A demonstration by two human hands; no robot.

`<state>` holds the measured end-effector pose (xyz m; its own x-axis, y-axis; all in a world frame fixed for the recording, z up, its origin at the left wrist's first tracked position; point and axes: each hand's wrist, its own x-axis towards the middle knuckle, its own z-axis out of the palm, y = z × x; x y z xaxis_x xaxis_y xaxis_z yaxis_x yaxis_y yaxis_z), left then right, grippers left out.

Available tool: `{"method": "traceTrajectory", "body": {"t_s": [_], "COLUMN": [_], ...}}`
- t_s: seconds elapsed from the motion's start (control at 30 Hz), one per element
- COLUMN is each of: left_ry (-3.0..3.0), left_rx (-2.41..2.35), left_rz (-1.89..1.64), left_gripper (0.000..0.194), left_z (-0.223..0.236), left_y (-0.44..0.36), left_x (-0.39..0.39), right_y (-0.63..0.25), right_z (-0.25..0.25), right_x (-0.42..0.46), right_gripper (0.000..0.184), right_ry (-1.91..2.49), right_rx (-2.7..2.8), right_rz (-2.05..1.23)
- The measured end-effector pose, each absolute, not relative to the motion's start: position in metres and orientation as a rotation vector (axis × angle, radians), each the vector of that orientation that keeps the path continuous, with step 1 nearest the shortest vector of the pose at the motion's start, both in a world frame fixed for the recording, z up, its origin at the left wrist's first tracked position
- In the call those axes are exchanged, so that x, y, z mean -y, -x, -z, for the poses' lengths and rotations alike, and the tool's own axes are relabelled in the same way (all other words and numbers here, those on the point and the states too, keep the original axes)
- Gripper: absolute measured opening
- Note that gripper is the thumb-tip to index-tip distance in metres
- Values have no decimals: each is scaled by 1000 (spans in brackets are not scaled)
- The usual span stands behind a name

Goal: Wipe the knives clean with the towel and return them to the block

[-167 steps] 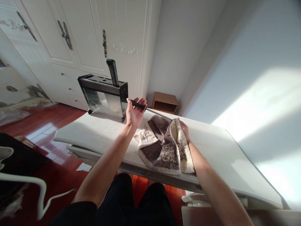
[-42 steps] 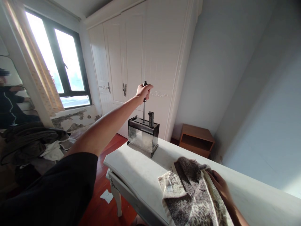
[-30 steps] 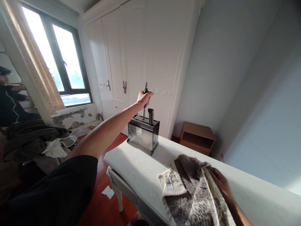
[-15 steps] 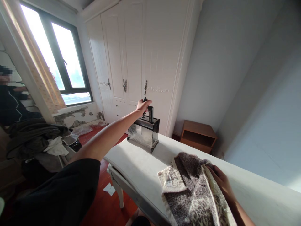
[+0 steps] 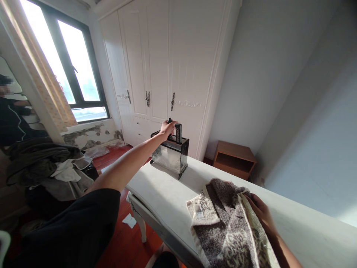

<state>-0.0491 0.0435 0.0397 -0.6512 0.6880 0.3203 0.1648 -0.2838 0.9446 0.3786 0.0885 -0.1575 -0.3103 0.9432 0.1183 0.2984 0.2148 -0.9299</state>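
Note:
My left hand (image 5: 166,129) is stretched out to the far end of the white table (image 5: 167,197) and is closed round the black handle of a sharpening steel (image 5: 169,121), which stands nearly fully down in a slot of the black knife block (image 5: 169,154). A second black handle (image 5: 178,133) sticks up from the block just to the right. My right hand (image 5: 260,214) rests near me on a brown-and-cream patterned towel (image 5: 225,227), fingers curled into its folds.
White wardrobe doors (image 5: 156,70) stand behind the block. A small wooden nightstand (image 5: 233,160) sits at the wall to the right. A heap of clothes (image 5: 47,165) and another person (image 5: 11,119) are at the left, below the window. The floor is red wood.
My left hand has lowered the steel from high above the block down into its slot. Earlier, it held the steel flat beside the towel. My right hand has stayed on the towel.

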Motion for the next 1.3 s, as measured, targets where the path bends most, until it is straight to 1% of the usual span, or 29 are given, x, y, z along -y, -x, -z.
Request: {"method": "traceTrajectory", "body": {"t_s": [0.13,0.4,0.57,0.7,0.73,0.8,0.87,0.93,1.0,1.13,1.2,1.27,1.3], "left_ry": [-1067,-1141,-1190,-1201,-1209,-1231,-1251,-1257,-1252,-1256,-1382,-1661,-1824], "left_rx": [-1603,-1644,-1741,-1783,-1786,-1802,-1843,-1875,-1876,-1963,-2026,-2036,-2018], "left_rz": [-1997,-1969,-1938,-1931,-1933,-1951,-2003,-2084,-2190,-2503,-2621,-2659,-2665], "left_gripper": [18,12,16,8,9,16,24,28,27,19,22,25,22], "left_z": [-39,-35,-33,-37,-39,-43,-49,-57,-68,-87,-92,-93,-93], "left_y": [48,53,55,53,53,54,55,57,58,52,40,20,8], "left_x": [-42,-42,-36,-28,-26,-22,-18,-14,-10,-4,1,8,13], "right_y": [-377,-375,-377,-378,-378,-378,-378,-377,-377,-377,-377,-377,-376], "right_z": [154,157,161,166,167,168,169,169,168,165,162,158,157], "right_x": [-85,-82,-87,-90,-91,-92,-93,-93,-93,-90,-87,-85,-84], "right_gripper": [47,50,49,49,50,52,55,56,54,45,42,42,42], "right_ry": [1164,1149,1140,1128,1131,1134,1140,1142,1139,1136,1145,1157,1160], "right_rx": [1756,1711,1709,1713,1716,1721,1725,1723,1721,1714,1707,1699,1692], "right_rz": [-1085,-1084,-1084,-1081,-1079,-1075,-1077,-1082,-1086,-1073,-1059,-1066,-1075]}}
